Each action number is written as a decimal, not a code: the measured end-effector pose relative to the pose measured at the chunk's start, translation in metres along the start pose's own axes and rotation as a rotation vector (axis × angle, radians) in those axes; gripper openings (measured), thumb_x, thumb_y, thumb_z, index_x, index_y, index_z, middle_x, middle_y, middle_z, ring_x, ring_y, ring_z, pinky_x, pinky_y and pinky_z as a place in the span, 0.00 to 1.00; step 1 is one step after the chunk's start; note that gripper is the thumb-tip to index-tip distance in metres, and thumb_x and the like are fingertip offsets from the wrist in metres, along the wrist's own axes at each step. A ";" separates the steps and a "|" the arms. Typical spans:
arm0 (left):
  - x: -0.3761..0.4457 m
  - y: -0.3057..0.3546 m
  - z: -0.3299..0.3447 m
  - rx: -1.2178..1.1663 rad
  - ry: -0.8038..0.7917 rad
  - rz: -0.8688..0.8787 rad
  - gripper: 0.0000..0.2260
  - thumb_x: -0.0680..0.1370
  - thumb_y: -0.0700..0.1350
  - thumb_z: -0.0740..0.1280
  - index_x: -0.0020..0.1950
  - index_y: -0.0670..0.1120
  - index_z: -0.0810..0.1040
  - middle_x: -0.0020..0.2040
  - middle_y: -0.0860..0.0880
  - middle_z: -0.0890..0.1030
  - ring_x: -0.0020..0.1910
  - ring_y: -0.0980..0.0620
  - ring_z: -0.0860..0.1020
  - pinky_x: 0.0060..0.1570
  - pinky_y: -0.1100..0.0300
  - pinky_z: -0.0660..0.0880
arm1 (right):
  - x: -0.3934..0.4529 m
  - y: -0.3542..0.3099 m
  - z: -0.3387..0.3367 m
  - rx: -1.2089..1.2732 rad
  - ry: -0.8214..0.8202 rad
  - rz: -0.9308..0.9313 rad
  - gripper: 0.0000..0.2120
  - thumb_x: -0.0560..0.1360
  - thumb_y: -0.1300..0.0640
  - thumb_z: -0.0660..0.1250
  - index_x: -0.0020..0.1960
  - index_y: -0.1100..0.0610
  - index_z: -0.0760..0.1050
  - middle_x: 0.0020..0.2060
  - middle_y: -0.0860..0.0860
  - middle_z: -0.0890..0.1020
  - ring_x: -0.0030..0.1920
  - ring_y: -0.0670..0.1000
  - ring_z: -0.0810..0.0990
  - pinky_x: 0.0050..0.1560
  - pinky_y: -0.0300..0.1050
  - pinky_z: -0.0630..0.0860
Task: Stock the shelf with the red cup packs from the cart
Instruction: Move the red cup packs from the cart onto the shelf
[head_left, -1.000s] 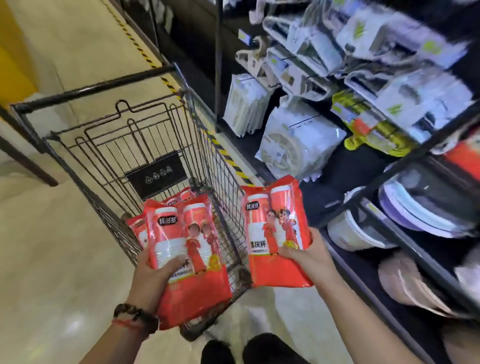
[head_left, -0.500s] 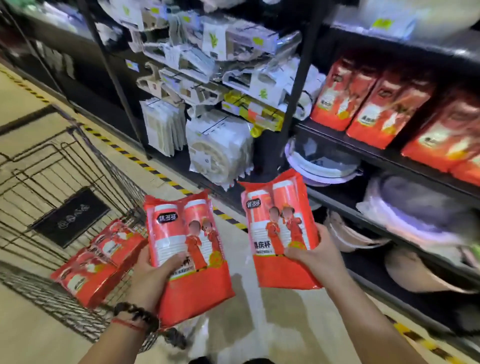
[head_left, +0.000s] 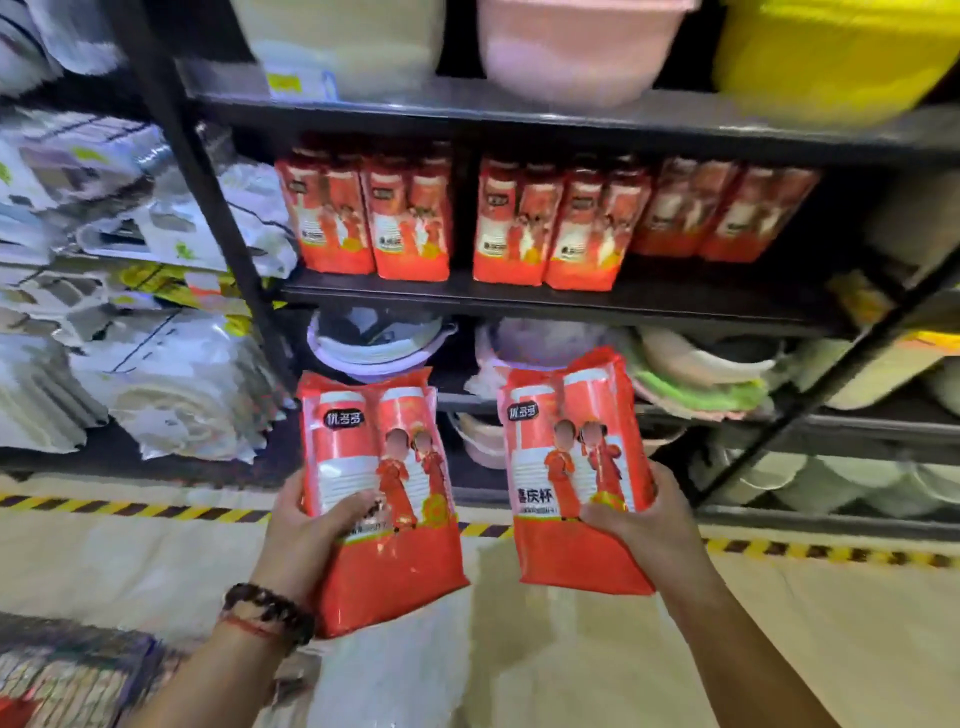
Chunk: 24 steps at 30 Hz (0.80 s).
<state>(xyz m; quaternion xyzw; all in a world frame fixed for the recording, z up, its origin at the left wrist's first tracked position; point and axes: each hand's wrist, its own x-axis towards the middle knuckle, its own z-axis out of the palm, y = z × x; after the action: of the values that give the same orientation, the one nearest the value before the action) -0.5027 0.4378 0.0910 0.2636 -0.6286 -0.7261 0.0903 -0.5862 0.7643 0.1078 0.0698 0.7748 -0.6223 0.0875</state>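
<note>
Left hand (head_left: 298, 530) grips one red cup pack (head_left: 382, 499) lower centre, right hand (head_left: 641, 519) grips another (head_left: 571, 467) beside it, both below the mid-frame shelf (head_left: 519, 301) already holding a row of packs (head_left: 452, 223), cart corner (head_left: 67, 675) lower left, so stocking partly done, these two unplaced

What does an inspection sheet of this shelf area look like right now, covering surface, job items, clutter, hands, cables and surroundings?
Surface: black shelf with a row of red packs standing upright; open space at its right end.
Job's things: left pack and right pack, held upright below that shelf.
Clutter: white bagged goods in the left bay; stacked plates one shelf down.
Hands: left hand has a grip on the left pack; right hand on the right pack.
Cables: nothing seen.
Surroundings: striped floor tape; cart corner at lower left; basins on top shelf.
</note>
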 end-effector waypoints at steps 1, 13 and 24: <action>0.004 0.003 0.014 0.005 -0.023 -0.003 0.40 0.53 0.54 0.81 0.63 0.47 0.75 0.54 0.42 0.85 0.50 0.40 0.84 0.50 0.44 0.81 | 0.002 0.002 -0.012 0.012 0.036 0.016 0.30 0.62 0.65 0.82 0.59 0.49 0.75 0.49 0.48 0.85 0.47 0.48 0.85 0.45 0.46 0.78; 0.090 0.023 0.157 0.081 -0.286 0.016 0.37 0.54 0.55 0.81 0.61 0.51 0.76 0.53 0.47 0.85 0.50 0.43 0.84 0.51 0.43 0.80 | 0.055 0.002 -0.094 0.053 0.314 0.105 0.40 0.49 0.48 0.81 0.60 0.47 0.74 0.51 0.48 0.85 0.49 0.52 0.85 0.51 0.57 0.82; 0.202 0.049 0.286 -0.005 -0.454 -0.069 0.31 0.54 0.53 0.81 0.55 0.54 0.78 0.52 0.46 0.85 0.49 0.44 0.84 0.50 0.43 0.80 | 0.156 -0.045 -0.147 0.034 0.469 0.054 0.43 0.47 0.43 0.78 0.61 0.50 0.74 0.50 0.49 0.85 0.48 0.51 0.85 0.44 0.47 0.81</action>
<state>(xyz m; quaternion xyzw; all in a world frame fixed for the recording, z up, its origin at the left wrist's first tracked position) -0.8256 0.5825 0.1033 0.1146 -0.6216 -0.7710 -0.0776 -0.7550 0.8977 0.1464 0.2344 0.7613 -0.5993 -0.0794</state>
